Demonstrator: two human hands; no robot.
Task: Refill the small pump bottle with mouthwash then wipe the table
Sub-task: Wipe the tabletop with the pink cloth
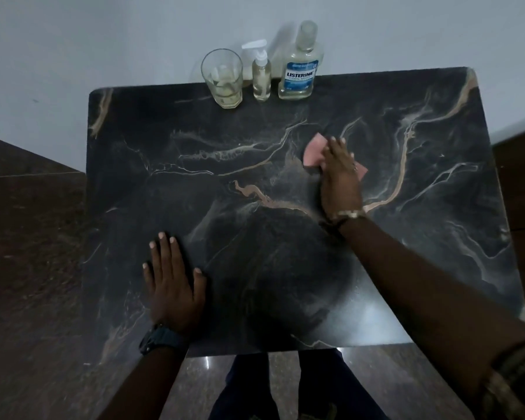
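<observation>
A small clear pump bottle [261, 76] with pale liquid stands at the far edge of the dark marble table [225, 165], between a drinking glass [223, 78] and a large mouthwash bottle [300, 65] with a blue label. My right hand [340, 177] lies flat on a pink cloth [314, 151] right of the table's middle, fingers pressed on it. My left hand [172, 286] rests palm down on the table near the front left, fingers spread, holding nothing.
The table stands against a pale wall [134, 31]. Brown polished floor [28, 222] lies to the left and in front. A dark wooden surface [522, 183] is at the right edge. My legs show below the front edge.
</observation>
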